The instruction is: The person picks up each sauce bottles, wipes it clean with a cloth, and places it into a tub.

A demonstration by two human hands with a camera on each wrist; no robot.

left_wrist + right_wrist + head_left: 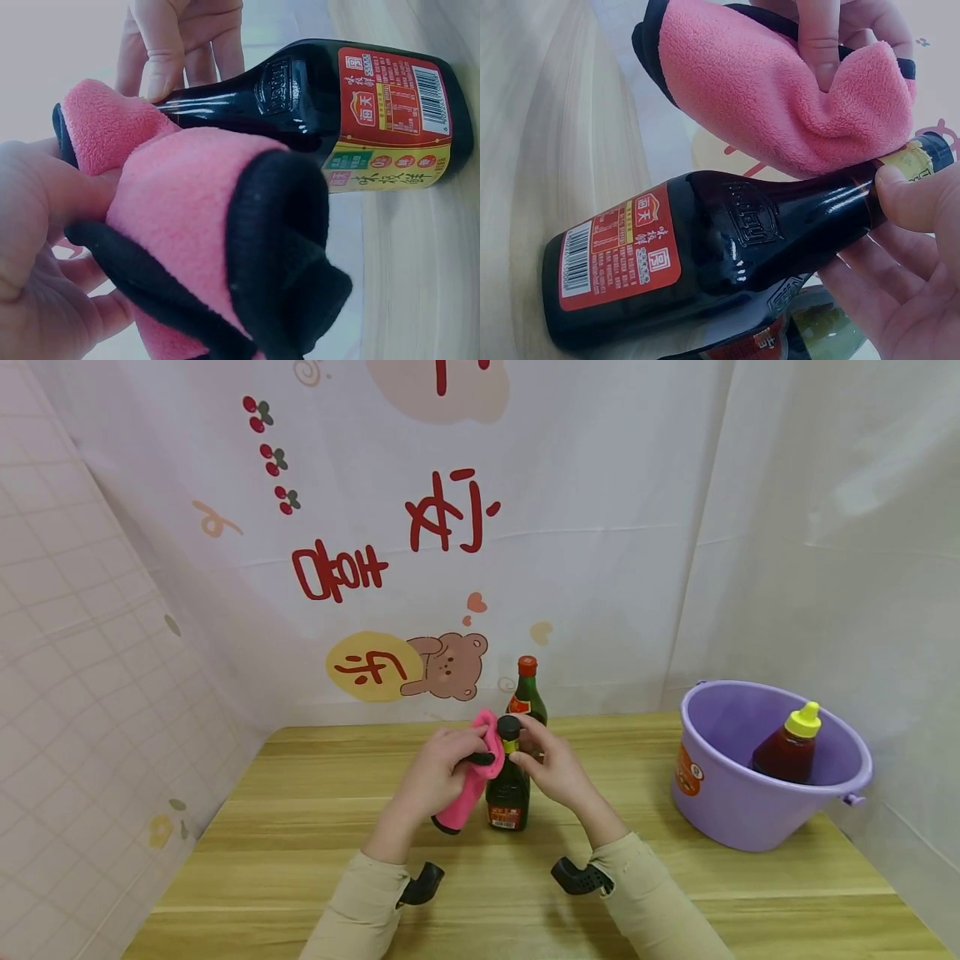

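In the head view a dark soy sauce bottle (507,793) with a black cap stands near the middle of the table. My right hand (553,763) holds it by the neck, thumb and fingers around the yellow band, as the right wrist view shows. A folded pink cloth (467,797) with black edging is pinched in my left hand (437,770). The cloth (780,97) touches the bottle's neck in the right wrist view. Red and yellow labels show on the bottle (300,105) in the left wrist view.
Behind the soy sauce bottle stands a green bottle (528,692) with a red cap, partly hidden. To the right is a purple bucket (738,814) holding a dark red squeeze bottle (787,755) with a yellow top. A printed white curtain (600,568) hangs behind the wooden table (315,827).
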